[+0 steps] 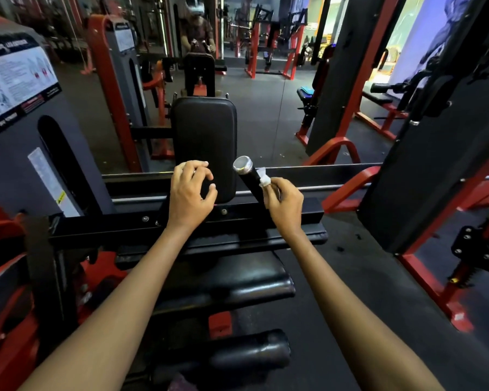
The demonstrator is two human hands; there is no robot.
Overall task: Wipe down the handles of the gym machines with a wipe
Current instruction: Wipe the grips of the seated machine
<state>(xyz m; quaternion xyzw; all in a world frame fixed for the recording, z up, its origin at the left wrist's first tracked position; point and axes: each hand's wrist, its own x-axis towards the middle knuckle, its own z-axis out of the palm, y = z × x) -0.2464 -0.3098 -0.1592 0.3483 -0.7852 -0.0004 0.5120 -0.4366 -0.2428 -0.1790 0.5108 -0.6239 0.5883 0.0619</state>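
Two hands work over the black frame of a red-and-black gym machine, and going from left to right the scene starts with the grey weight-stack housing (20, 114) carrying an instruction placard. Next comes the left hand (191, 191), hovering in front of the black back pad (205, 139) with its fingers loosely curled and holding nothing; it does not appear to touch the pad. Just to the right, the handle (246, 174) juts up at a tilt, a black grip sleeve ending in a shiny metal cap. The right hand (283, 201) sits against the lower part of that grip, pinching a small white wipe (264, 179) between its fingertips and pressing it onto the sleeve. The wipe looks thin, limp and very light, crumpled into a wad, so it probably needs a firm pinch and some pressure or it will bunch up and skid. The handle, fixed to the frame, should be rigid and take a hard rub; its sleeve seems slightly grippy, while the metal cap is likely slick. Wrapping the wipe round the grip and sliding toward the cap seems the sensible hold. Farther right stand dark upright columns (424, 153) of another machine.
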